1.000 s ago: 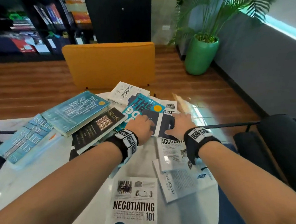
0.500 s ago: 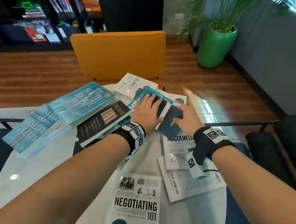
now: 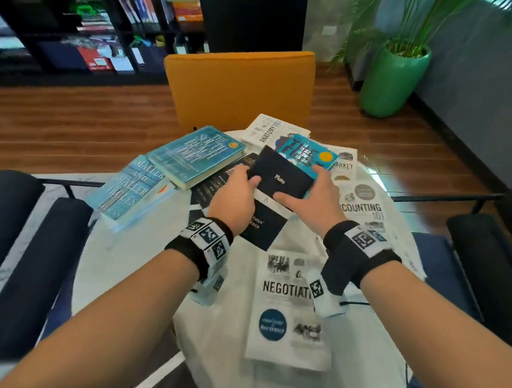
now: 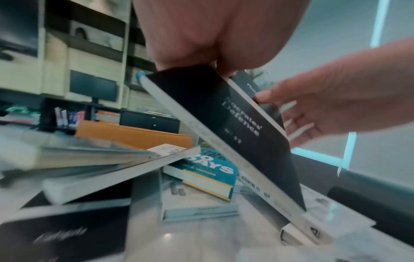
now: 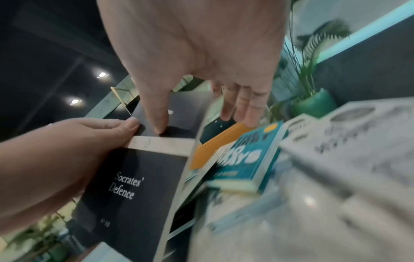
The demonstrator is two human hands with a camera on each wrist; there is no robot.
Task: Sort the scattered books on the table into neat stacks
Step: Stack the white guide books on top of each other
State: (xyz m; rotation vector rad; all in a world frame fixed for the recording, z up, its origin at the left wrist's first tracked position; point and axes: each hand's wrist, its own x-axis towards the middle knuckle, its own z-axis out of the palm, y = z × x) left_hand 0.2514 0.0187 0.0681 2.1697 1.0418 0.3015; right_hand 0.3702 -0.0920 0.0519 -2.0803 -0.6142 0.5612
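On the table's [image 3: 128, 263] left edge lie two pale blue books, Smaller Circles [image 3: 127, 189] and South Beach Diet [image 3: 194, 154], the second overlapping the first, both angled up to the right. Beside them a black book [image 3: 216, 182] lies flat under the left hand [image 3: 233, 198]. That hand grips the near left edge of the Plato book [image 3: 280, 177], thumb curled over its dark cover. This small book is lifted off the table and tilted, near end low, its long axis running from near left to far right. Directly below it is a second dark book, Socrates' Defence [image 5: 125, 191], which the left palm also touches. The right hand [image 3: 312, 197] holds the Plato book's right side, thumb on top and fingers [image 5: 244, 109] spread loosely underneath. Behind sits the teal book [image 3: 307, 153], with Anatomy 101 [image 3: 271, 131] beyond it. Further right lies Accounting 101 [image 3: 363, 207], and Negotiating 101 [image 3: 286, 311] lies nearest, under the right wrist.
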